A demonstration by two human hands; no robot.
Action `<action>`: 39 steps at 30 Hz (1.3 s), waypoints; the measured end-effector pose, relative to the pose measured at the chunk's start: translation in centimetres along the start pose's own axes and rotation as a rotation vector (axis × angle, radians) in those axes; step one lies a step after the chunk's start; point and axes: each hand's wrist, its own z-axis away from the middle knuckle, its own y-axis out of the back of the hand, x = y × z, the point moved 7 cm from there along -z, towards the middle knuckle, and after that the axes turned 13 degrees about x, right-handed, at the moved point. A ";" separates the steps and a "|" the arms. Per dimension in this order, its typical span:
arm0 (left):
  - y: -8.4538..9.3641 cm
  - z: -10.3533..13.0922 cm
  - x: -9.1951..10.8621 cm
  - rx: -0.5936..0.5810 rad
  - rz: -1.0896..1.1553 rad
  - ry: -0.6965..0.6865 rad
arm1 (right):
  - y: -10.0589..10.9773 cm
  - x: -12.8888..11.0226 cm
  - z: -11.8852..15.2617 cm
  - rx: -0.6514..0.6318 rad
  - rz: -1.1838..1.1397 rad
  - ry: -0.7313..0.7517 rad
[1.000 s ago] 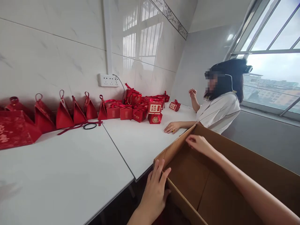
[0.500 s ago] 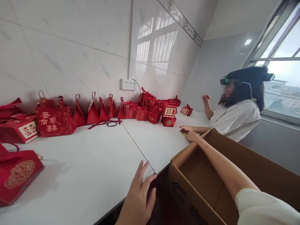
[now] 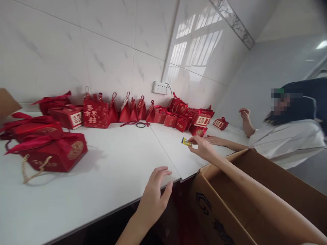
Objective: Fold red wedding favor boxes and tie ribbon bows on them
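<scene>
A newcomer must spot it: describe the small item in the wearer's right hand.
Find the white tabletop, then the open cardboard box at its near right edge. Reaching over that box, the wearer's right hand pinches a small packet. Its yellow body and blue end set it apart from the red gift boxes beyond.

Your left hand point(image 3: 153, 194) and right hand point(image 3: 203, 148) are bare, with slender fingers point(image 3: 158, 173), and your slim, bare forearms point(image 3: 255, 190) taper toward the hands.
</scene>
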 end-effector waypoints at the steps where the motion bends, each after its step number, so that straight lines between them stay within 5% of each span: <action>1: 0.7 -0.3 -0.2 0.036 0.056 0.096 | 0.4 -3.4 0.3 -0.006 -0.069 0.076; 5: 4.4 -0.9 0.2 0.209 0.349 0.349 | 4.1 -16.5 3.2 0.017 -0.458 0.560; 10: 9.1 -0.4 1.5 0.395 0.666 0.399 | 5.8 -23.0 4.3 -0.018 -0.738 0.712; 16: 10.7 1.4 2.5 0.352 0.777 0.429 | 6.2 -26.0 3.0 0.035 -0.955 0.625; 20: 12.0 2.2 3.7 0.446 0.750 0.338 | 4.9 -27.8 3.6 -0.212 -1.080 0.522; 23: 13.0 2.6 4.0 0.561 0.762 0.312 | 4.6 -28.1 4.2 -0.201 -1.205 0.402; 26: 13.1 2.8 4.3 0.525 0.760 0.300 | 4.5 -28.3 4.6 -0.165 -1.190 0.287; 31: 14.3 2.8 4.6 0.513 0.758 0.209 | 5.2 -29.3 4.9 -0.318 -1.258 0.186; 39: 14.9 2.5 4.7 0.499 0.657 0.276 | 4.9 -28.8 5.4 -0.462 -1.336 0.084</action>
